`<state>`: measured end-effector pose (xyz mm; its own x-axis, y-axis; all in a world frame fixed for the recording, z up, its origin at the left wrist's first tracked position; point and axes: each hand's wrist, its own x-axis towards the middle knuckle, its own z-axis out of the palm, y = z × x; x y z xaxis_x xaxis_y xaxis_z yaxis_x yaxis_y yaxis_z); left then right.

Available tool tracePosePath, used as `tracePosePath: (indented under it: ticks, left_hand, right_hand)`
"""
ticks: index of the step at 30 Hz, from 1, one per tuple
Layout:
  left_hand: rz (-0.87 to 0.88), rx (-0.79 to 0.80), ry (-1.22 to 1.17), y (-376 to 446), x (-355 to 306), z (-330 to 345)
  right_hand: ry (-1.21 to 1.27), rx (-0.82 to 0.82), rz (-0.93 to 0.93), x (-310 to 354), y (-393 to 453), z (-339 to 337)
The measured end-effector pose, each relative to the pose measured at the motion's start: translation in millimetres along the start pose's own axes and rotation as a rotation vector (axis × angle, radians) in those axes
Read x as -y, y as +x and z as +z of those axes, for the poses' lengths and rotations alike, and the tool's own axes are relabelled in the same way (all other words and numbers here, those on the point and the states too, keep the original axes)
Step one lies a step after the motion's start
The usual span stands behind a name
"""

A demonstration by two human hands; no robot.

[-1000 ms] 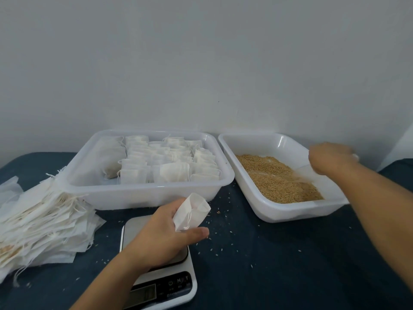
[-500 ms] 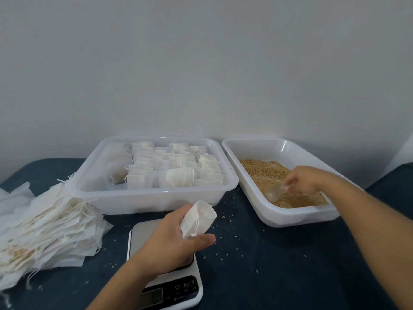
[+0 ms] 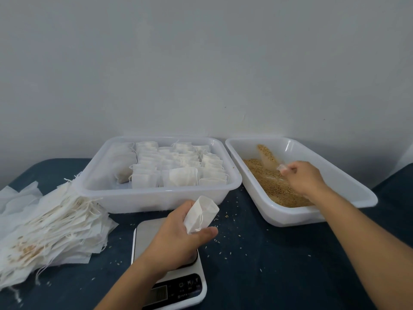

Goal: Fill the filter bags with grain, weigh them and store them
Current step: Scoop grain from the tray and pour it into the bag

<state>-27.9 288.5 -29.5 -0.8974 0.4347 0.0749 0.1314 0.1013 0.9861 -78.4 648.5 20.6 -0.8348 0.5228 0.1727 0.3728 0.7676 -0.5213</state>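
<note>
Plain grey wall (image 3: 201, 63) behind, dark blue cloth-covered table (image 3: 279, 265) below, loose grains scattered over the middle. Left hand (image 3: 176, 238) up over the scale (image 3: 169, 271) at the near edge, fingers and thumb curled round one white filter bag (image 3: 201, 214), mouth tilted up and toward the right, drawstring dangling against the thumb. Right hand (image 3: 301, 177) down inside the grain tray (image 3: 317, 211) at the far right, fingers curled, pinching the handle of a clear scoop (image 3: 270, 163); scoop blade lying in the brown grain (image 3: 274, 186), pointing toward the tray's far wall. Storage tray (image 3: 156, 198) at the far middle, packed with rows of filled bags (image 3: 178, 168), just beside the grain tray, rims nearly touching. Heap of empty bags (image 3: 51, 227) spread along the left edge, strings trailing, a few grains caught in it.

Against half a second back: right hand further into the tray and turned, scoop now stretched out ahead over the grain rather than tucked under the knuckles; left hand and bag much the same, hovering over the scale plate.

Hard to make out: scoop nearly see-through and blurred, so load of grain in it not readable. Scale display dark and partly behind the left forearm, no digits legible. Right forearm cut off at the right edge, empty-bag heap cut off at the left edge.
</note>
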Motion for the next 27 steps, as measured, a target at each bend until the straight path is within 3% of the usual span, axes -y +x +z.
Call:
tracePosePath:
  ticks: [4, 8, 18, 22, 27]
  left_hand:
    - [0.014, -0.048, -0.006, 0, 1, -1]
    - [0.024, -0.157, -0.001, 1, -1, -5]
    - [-0.054, -0.352, 0.084, 5, 5, -23]
    - [-0.047, -0.366, 0.164, 4, 6, -27]
    - [-0.034, -0.360, 0.247, 5, 8, -28]
  right_hand:
    - [-0.047, -0.085, -0.080, 15, -11, -7]
    - [0.035, -0.059, -0.231, 29, -28, -17]
    - [0.191, 0.488, -0.587, 77, -80, -70]
    - [0.114, 0.570, -0.668, 88, -84, -78]
    - [-0.126, 0.528, -0.724, 106, -86, -86]
